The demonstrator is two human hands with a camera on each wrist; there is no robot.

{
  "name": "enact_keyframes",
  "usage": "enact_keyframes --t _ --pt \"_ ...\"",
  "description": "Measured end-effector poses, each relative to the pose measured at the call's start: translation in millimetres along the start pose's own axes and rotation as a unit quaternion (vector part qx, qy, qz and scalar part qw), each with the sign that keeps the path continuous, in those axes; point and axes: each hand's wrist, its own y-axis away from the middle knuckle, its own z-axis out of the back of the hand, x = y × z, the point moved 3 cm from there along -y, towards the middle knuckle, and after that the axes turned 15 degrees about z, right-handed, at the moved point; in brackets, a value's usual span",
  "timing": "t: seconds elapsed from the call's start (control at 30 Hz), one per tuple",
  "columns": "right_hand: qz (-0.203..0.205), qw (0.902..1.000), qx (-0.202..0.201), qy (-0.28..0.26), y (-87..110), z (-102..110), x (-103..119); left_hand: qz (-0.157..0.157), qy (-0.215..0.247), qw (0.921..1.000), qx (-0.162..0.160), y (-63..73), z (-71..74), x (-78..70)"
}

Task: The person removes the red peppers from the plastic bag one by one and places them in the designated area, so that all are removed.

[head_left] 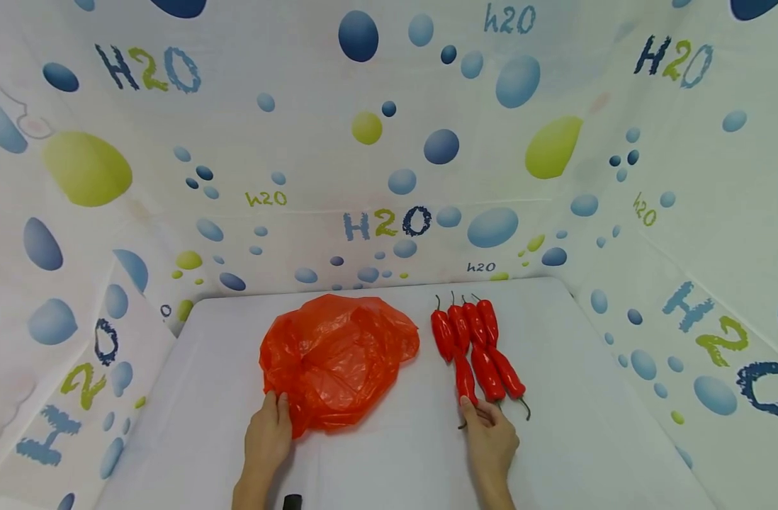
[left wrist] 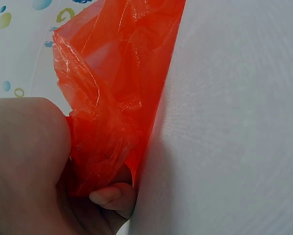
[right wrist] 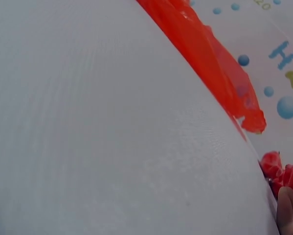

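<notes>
A thin, crumpled red plastic bag lies spread on the left half of the table. My left hand grips its near left edge; in the left wrist view, the fingers curl round the gathered plastic. Right of the bag, several glossy red chili peppers lie in two rows, the far row with stems pointing away. At the near row's left end, my right hand pinches a red chili pepper near its stem end. Only the fingertips of that hand show at the right wrist view's corner, beside red peppers.
A white cloth covers the table. White sheets printed with blue and green dots and "H2O" enclose its back and sides. A small black object shows at the bottom edge, right of the left forearm.
</notes>
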Motion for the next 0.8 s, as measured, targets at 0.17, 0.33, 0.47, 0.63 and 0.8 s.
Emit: enact_keyframes --t 0.17,0.33,0.47,0.63,0.8 --pt "0.000 0.9998 -0.020 0.003 -0.3 5 -1 0.002 0.001 1.0000 0.004 0.7 1.3 -0.4" --pt "0.011 0.9995 -0.031 -0.003 -1.3 8 -2 -0.001 0.003 1.0000 0.006 0.7 2.2 -0.9" --pt "0.011 0.9996 -0.028 -0.001 -3.2 9 -3 -0.005 0.002 1.0000 -0.001 0.4 2.0 -0.5" --pt "0.020 0.9986 -0.017 0.046 -7.3 10 -5 0.000 0.004 1.0000 0.004 1.3 1.2 -1.2" --pt "0.051 0.9929 -0.005 0.108 -12.1 14 -8 0.009 0.002 0.9998 0.016 1.9 0.3 -1.6"
